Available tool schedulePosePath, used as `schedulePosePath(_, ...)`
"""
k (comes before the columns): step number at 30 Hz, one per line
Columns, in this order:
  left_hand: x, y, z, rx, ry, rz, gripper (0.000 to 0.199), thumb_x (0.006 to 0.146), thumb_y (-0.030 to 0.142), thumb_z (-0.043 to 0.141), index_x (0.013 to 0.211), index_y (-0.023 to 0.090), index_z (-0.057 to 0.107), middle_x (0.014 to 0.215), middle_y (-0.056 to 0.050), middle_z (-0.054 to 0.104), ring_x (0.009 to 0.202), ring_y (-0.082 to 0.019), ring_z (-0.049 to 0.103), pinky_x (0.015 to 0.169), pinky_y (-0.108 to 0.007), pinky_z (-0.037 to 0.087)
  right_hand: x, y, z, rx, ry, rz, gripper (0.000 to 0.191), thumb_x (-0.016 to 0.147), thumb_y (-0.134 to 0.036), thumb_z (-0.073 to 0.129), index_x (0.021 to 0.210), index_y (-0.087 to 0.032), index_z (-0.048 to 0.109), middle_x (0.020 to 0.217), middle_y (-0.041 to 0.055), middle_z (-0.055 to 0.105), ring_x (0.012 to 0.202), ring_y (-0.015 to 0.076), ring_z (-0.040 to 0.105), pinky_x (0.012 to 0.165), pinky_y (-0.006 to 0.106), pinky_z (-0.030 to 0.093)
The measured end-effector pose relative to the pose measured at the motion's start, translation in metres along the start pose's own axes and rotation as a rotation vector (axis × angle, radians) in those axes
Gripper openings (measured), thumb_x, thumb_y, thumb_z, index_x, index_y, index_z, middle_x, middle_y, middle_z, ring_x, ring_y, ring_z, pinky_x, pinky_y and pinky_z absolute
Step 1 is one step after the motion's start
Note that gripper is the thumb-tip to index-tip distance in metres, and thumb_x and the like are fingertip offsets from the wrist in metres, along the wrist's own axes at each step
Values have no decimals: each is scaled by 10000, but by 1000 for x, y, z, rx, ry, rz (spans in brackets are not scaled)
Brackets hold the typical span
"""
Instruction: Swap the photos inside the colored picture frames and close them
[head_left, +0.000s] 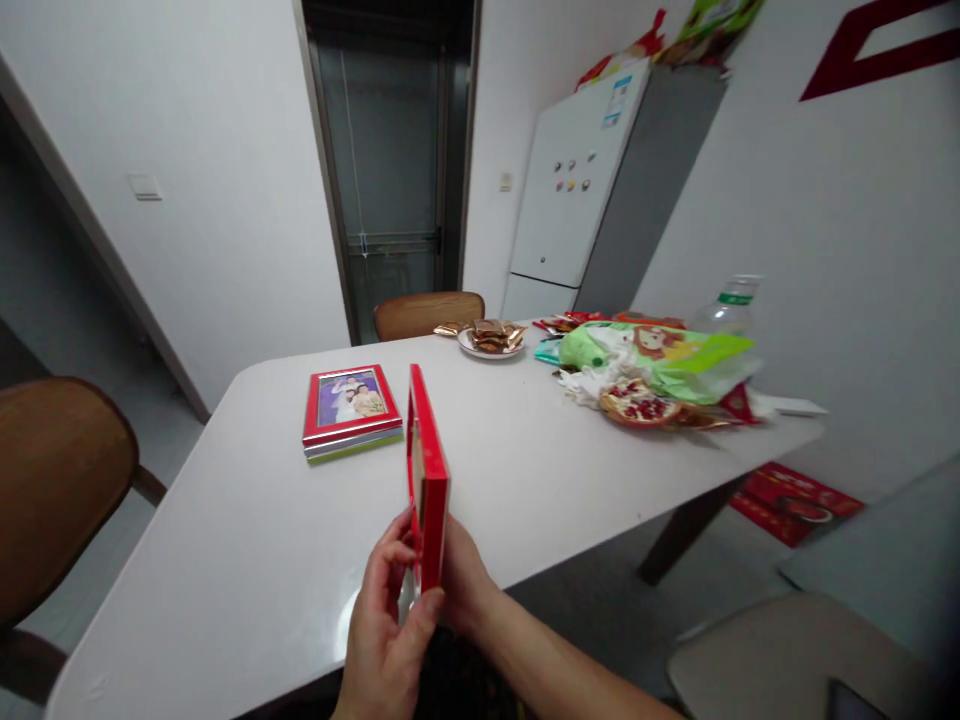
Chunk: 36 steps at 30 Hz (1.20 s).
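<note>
A red picture frame (430, 480) stands on edge between my hands at the table's near side, its narrow side turned toward me. My left hand (390, 620) is closed on its lower near corner, with the thumb along the edge. Behind the frame, my right hand (465, 570) holds it from the right; most of those fingers are hidden. Farther off to the left lies a stack of picture frames, topped by a red picture frame (352, 402) with a photo of people in it. Silver and green edges show underneath.
On the white table (247, 560) are a plate (491, 350) of wrapped snacks, a green plastic bag (660, 350), an opened pomegranate (637, 405) and a clear bottle (727, 310). Wooden chairs stand at the left (67, 490) and far side (427, 314). A fridge (574, 180) is behind.
</note>
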<state>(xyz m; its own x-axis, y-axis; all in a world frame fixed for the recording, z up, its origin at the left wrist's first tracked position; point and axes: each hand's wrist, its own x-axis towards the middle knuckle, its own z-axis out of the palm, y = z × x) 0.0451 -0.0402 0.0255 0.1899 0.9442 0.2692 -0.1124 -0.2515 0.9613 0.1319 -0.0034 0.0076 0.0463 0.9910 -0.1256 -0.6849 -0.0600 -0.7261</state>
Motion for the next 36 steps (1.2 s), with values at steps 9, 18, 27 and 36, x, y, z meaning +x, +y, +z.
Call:
schedulePosePath(9, 59, 25, 16, 32, 44, -111, 643, 629, 307, 656, 1202, 228, 374, 1107, -43, 565, 979, -227, 550, 869, -387, 433, 37, -92, -67, -939, 302, -330, 448, 780, -233, 435, 1223, -187, 388, 797, -7, 656, 639, 135, 600, 619, 268, 484)
schedulePosePath(18, 88, -47, 71, 445, -288, -142, 568, 692, 402, 556, 1185, 190, 372, 1098, -100, 574, 950, -234, 565, 821, -375, 436, 80, -168, -150, -1506, 469, -215, 312, 725, -194, 511, 1025, -184, 598, 1051, 51, 612, 982, 200, 534, 832, 255, 380)
schedulePosePath(27, 111, -66, 90, 1085, -292, 76, 466, 758, 397, 441, 1132, 119, 436, 1063, -175, 565, 996, -309, 521, 793, -405, 406, 106, -167, -165, -1594, 539, -157, 253, 780, -248, 513, 1004, -144, 567, 1051, 104, 574, 1007, 218, 499, 858, 330, 371)
schedulePosePath(36, 125, -53, 25, 1069, -73, 150, 537, 770, 350, 450, 1212, 62, 351, 1225, -172, 459, 1153, -231, 407, 919, -345, 356, 118, -137, -108, -1499, 373, -294, 279, 826, -297, 456, 1058, -155, 511, 1106, 82, 510, 965, 188, 502, 826, 384, 409)
